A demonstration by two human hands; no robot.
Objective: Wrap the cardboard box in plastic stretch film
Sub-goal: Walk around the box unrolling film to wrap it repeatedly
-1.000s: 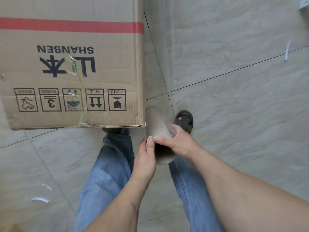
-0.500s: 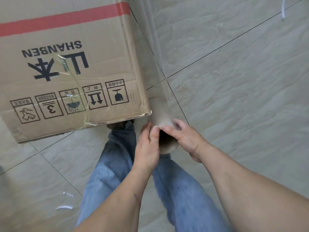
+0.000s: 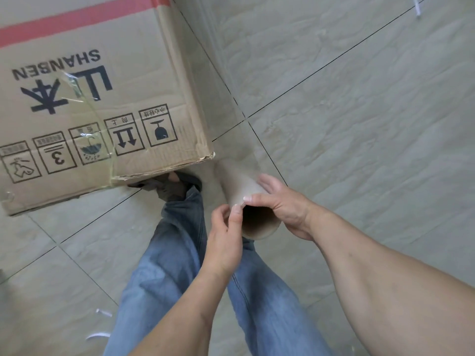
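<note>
**Browns, one red band, and pale grey-green tile**

The cardboard box (image 3: 84, 104) is plain kraft brown, crossed along its far edge by a single red stripe (image 3: 74, 21). Below the stripe, toward the person, the lettering and the row of framed handling symbols (image 3: 87, 147) are printed in black. A glossy clear strip of tape (image 3: 87, 104) runs over the black print. Just beside the box's near corner, the roll's tube (image 3: 246, 199) is a lighter tan, dark inside its open end. Nearer than the box, the jeans (image 3: 169, 265) are faded blue. Around the box, the floor tiles (image 3: 359, 104) are pale grey-green, faintly veined, with thin dark joints.
</note>
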